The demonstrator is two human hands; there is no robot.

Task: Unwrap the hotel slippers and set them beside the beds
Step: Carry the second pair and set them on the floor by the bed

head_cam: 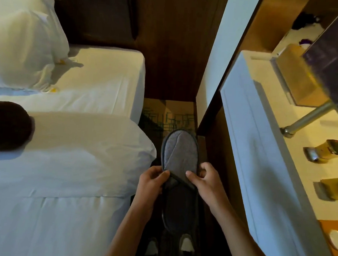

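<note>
Left grip [153, 179] and right grip [202, 179] both clenched on grey slipper [179, 154], held above floor beside bed [74, 158].

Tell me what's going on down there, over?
Left hand and right hand both gripping grey slippers, held over the floor gap beside the bed. No wrapper visible. Nothing in the way.

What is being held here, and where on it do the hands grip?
A grey slipper, held by both hands at the dark strap edge: left hand on its left side, right hand on its right.
</note>
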